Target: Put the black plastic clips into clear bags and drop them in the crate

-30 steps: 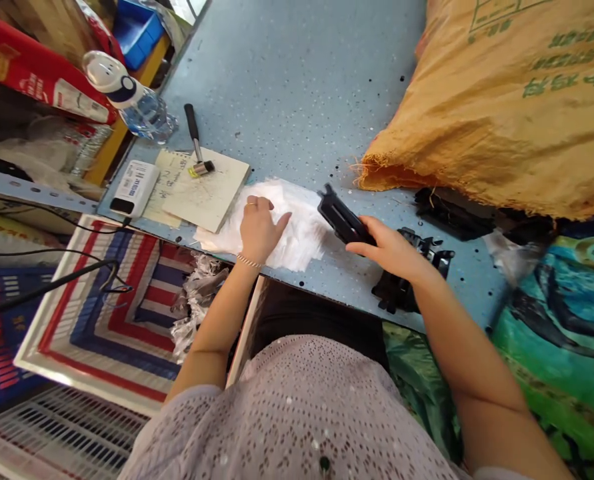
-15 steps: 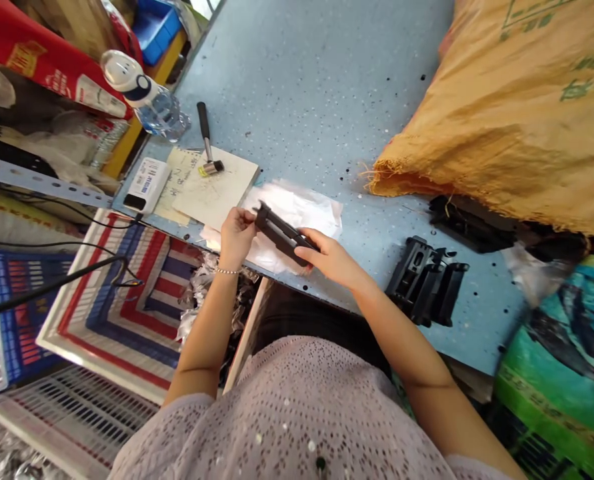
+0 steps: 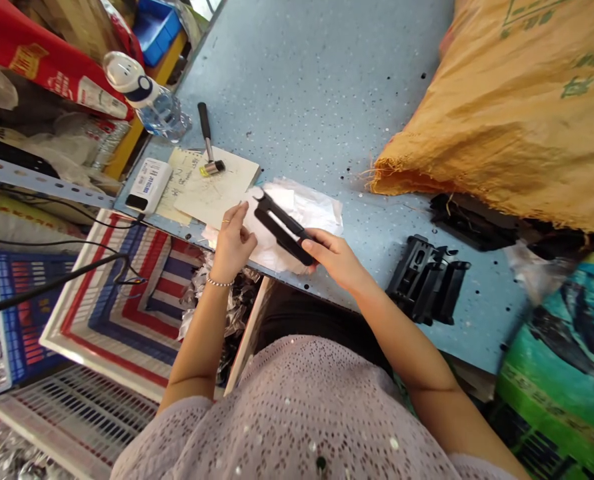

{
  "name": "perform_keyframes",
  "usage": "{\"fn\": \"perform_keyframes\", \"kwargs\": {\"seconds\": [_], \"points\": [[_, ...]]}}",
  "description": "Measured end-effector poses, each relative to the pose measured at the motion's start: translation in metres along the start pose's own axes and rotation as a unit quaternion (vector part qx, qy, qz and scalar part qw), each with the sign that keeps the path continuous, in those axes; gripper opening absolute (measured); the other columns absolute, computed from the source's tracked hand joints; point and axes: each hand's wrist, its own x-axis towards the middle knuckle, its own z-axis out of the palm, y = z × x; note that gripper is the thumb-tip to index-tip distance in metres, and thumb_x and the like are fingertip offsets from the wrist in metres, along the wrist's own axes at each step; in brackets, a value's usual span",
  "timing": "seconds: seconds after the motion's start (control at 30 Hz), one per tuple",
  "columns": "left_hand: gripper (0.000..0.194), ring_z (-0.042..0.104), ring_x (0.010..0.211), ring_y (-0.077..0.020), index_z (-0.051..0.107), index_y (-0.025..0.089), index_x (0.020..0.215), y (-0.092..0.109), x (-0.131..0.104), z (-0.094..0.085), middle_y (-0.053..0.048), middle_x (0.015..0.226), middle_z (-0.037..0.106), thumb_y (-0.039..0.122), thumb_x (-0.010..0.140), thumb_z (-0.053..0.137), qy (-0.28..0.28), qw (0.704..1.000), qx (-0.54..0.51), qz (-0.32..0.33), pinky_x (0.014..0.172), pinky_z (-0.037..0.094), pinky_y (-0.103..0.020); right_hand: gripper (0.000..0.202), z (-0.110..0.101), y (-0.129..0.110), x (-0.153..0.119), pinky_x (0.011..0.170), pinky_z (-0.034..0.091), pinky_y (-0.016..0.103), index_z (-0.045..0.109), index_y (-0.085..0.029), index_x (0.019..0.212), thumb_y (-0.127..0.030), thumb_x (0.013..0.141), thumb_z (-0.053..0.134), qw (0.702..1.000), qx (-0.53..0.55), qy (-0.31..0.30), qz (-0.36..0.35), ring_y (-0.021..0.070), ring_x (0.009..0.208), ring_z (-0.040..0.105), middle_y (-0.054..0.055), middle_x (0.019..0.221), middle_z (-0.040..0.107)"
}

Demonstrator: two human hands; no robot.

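Observation:
My right hand [image 3: 331, 256] grips the lower right end of a long black plastic part [image 3: 281, 229], which slants over white sheets [image 3: 321, 208] on the blue speckled table [image 3: 297, 100]. Left of that part is my left hand [image 3: 233, 241], off it, fingers bent and apart with nothing visible between them. A hammer [image 3: 205, 130] rests with its head on a stained pale board [image 3: 221, 187]. Several similar black parts [image 3: 423, 280] lie side by side to the right of my right hand.
A water bottle [image 3: 159, 110] and a white box [image 3: 149, 185] stand at the left. An orange woven sack [image 3: 497, 127] covers the right side. Below the left edge are a striped basket [image 3: 111, 300] and cables; a green bag [image 3: 567, 373] sits lower right.
My left hand has let go of the black part's upper end and moved slightly left, its fingers opening. My right hand still holds the part, which has turned a little.

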Motion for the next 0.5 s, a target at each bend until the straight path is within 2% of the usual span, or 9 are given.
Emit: {"fn": "perform_keyframes", "kwargs": {"seconds": [0.07, 0.13, 0.2, 0.27, 0.33, 0.4, 0.43, 0.5], "points": [[0.070, 0.060, 0.070, -0.0090, 0.053, 0.020, 0.147, -0.002, -0.001, 0.002, -0.018, 0.145, 0.053, 0.010, 0.078, 0.062, -0.010, 0.999, -0.041, -0.008, 0.067, 0.056, -0.027, 0.040, 0.003, 0.005, 0.001, 0.052, 0.049, 0.027, 0.070, -0.020, 0.113, -0.053, 0.091, 0.064, 0.991, 0.110, -0.053, 0.063, 0.0158, 0.064, 0.061, 0.005, 0.084, 0.069], [0.071, 0.059, 0.068, -0.0072, 0.050, 0.020, 0.149, -0.006, -0.003, 0.001, -0.018, 0.146, 0.052, 0.010, 0.080, 0.060, -0.012, 0.999, -0.039, -0.014, 0.066, 0.056, -0.026, 0.034, 0.004, 0.008, 0.003, 0.049, 0.048, 0.025, 0.071, -0.017, 0.104, -0.047, 0.087, 0.068, 0.986, 0.131, -0.033, 0.101, 0.0143, 0.061, 0.060, 0.004, 0.076, 0.069], [0.072, 0.058, 0.065, -0.0055, 0.047, 0.020, 0.152, -0.007, -0.005, -0.003, -0.019, 0.148, 0.050, 0.009, 0.082, 0.057, -0.009, 1.000, 0.006, -0.009, 0.068, 0.057, -0.027, 0.027, 0.003, 0.008, 0.003, 0.048, 0.050, 0.024, 0.070, -0.016, 0.097, -0.042, 0.087, 0.068, 0.987, 0.126, -0.001, 0.103, 0.0138, 0.060, 0.061, 0.004, 0.073, 0.069], [0.072, 0.063, 0.070, -0.0081, 0.045, 0.020, 0.154, 0.000, -0.010, -0.008, -0.021, 0.151, 0.049, 0.007, 0.085, 0.054, 0.004, 0.998, 0.062, 0.018, 0.071, 0.058, -0.029, 0.025, 0.003, 0.006, 0.002, 0.048, 0.052, 0.024, 0.070, -0.016, 0.095, -0.040, 0.089, 0.066, 0.988, 0.125, -0.019, 0.094, 0.0148, 0.064, 0.064, 0.005, 0.075, 0.070], [0.073, 0.071, 0.089, -0.0171, 0.040, 0.019, 0.158, 0.016, -0.019, -0.009, -0.022, 0.153, 0.047, 0.006, 0.088, 0.051, 0.024, 0.992, 0.106, 0.070, 0.080, 0.061, -0.034, 0.024, 0.006, 0.003, 0.004, 0.047, 0.052, 0.023, 0.071, -0.016, 0.094, -0.039, 0.088, 0.067, 0.984, 0.136, -0.059, 0.099, 0.0160, 0.068, 0.067, 0.006, 0.077, 0.071], [0.076, 0.068, 0.118, -0.0272, 0.034, 0.021, 0.162, 0.038, -0.031, -0.003, -0.020, 0.155, 0.048, 0.004, 0.089, 0.050, 0.013, 0.982, 0.121, 0.146, 0.094, 0.062, -0.038, 0.025, 0.012, 0.004, 0.007, 0.047, 0.051, 0.022, 0.070, -0.015, 0.092, -0.039, 0.085, 0.069, 0.976, 0.169, -0.067, 0.120, 0.0158, 0.067, 0.067, 0.005, 0.076, 0.070], [0.078, 0.062, 0.130, -0.0294, 0.031, 0.022, 0.164, 0.049, -0.037, 0.003, -0.019, 0.155, 0.048, 0.003, 0.090, 0.049, -0.011, 0.976, 0.112, 0.187, 0.100, 0.060, -0.040, 0.025, 0.015, 0.007, 0.008, 0.047, 0.051, 0.022, 0.069, -0.015, 0.092, -0.039, 0.085, 0.069, 0.971, 0.195, -0.052, 0.130, 0.0149, 0.066, 0.066, 0.004, 0.076, 0.068], [0.083, 0.054, 0.141, -0.0287, 0.023, 0.023, 0.166, 0.067, -0.049, 0.017, -0.016, 0.155, 0.049, 0.001, 0.090, 0.047, -0.069, 0.963, 0.071, 0.250, 0.108, 0.058, -0.040, 0.028, 0.021, 0.013, 0.006, 0.049, 0.051, 0.023, 0.066, -0.016, 0.105, -0.038, 0.088, 0.064, 0.965, 0.228, 0.005, 0.131, 0.0134, 0.064, 0.064, 0.002, 0.079, 0.067]]}}
